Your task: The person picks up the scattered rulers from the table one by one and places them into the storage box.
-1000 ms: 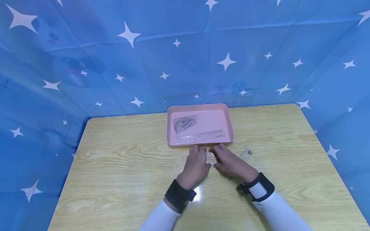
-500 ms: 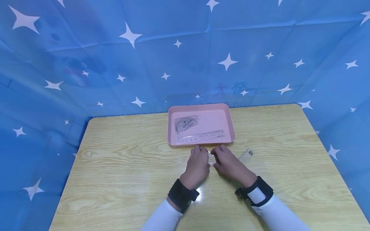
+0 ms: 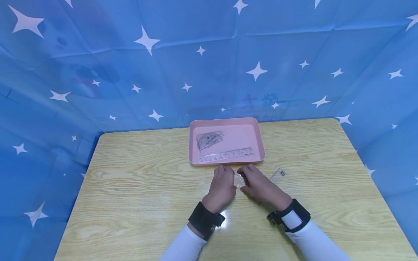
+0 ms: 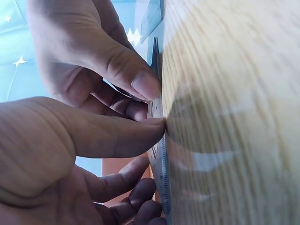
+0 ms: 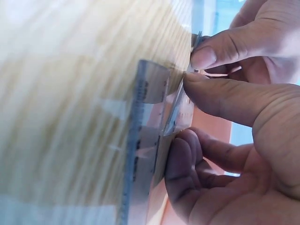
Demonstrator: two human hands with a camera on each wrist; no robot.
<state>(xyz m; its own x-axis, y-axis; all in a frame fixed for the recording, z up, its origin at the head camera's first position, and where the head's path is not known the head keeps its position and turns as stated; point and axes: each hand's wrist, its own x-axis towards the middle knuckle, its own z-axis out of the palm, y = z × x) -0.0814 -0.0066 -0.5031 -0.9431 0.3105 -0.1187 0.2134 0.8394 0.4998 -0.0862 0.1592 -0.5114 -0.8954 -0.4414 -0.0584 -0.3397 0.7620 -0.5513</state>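
Both hands meet just in front of the pink tray (image 3: pixel 225 164). My left hand (image 3: pixel 222 185) and right hand (image 3: pixel 261 185) pinch a clear plastic measuring piece (image 3: pixel 238 180) with scale marks, one on either side. In the left wrist view the left thumb (image 4: pixel 117 136) presses its marked edge close over the tabletop, near the right thumb (image 4: pixel 140 82). A pointed corner of the piece shows in the right wrist view; the fingers cover much of the rest. A clear ruler (image 3: pixel 277 175) lies slanted on the table, partly under the right hand.
Inside the tray lie a clear protractor (image 3: pixel 209 140), overlapping other clear plastic, and a clear ruler (image 3: pixel 225 155) along the front wall. The wooden table (image 3: pixel 137 188) ends at the back against a blue star-patterned cloth (image 3: pixel 209 72).
Both hands stay almost in place with the clear piece between them. The view shifts slightly; the tray and the slanted ruler have not moved.
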